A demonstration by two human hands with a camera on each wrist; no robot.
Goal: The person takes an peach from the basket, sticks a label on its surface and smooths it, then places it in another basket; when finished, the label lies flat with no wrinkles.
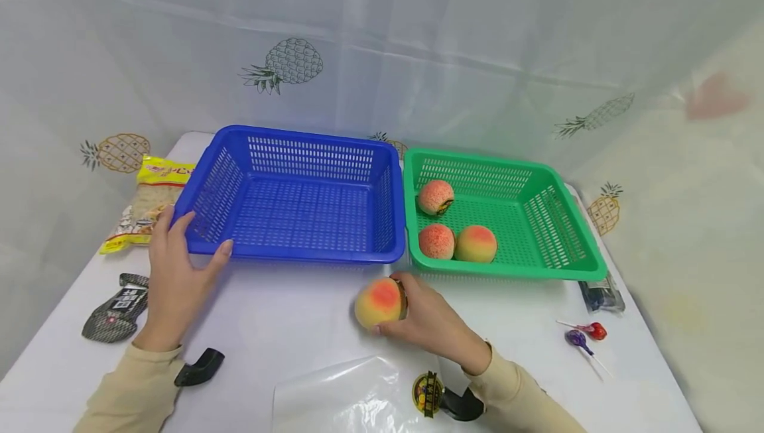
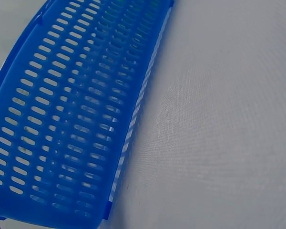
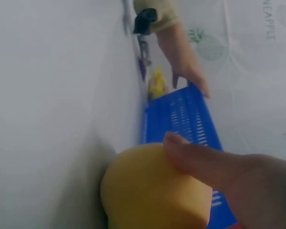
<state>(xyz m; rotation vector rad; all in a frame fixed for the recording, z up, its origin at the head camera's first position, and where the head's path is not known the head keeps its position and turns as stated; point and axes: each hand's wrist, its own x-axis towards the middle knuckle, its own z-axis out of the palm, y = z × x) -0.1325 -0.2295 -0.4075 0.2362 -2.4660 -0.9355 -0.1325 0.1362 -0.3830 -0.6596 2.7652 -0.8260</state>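
Observation:
In the head view, my right hand (image 1: pixel 432 317) grips a yellow peach (image 1: pixel 377 304) with a red blush, just above or on the table in front of the baskets; I cannot tell which. The thumb presses on that peach (image 3: pixel 152 191) in the right wrist view, and a dark label shows beside the fingers. My left hand (image 1: pixel 176 274) rests spread at the near left corner of a blue basket (image 1: pixel 298 257), fingers on the side rim, thumb at the front rim. No fruit lies in this basket. The green basket (image 1: pixel 507 272) holds several peaches, including a yellow-red peach (image 1: pixel 476 244).
A yellow snack bag (image 1: pixel 149 201) lies left of the blue basket. Near my left forearm is a dark patterned packet (image 1: pixel 116 313). A clear plastic bag (image 1: pixel 340 393) with a gold-black label lies in front. Two lollipops (image 1: pixel 587 333) and a dark packet (image 1: pixel 599 295) lie at the right.

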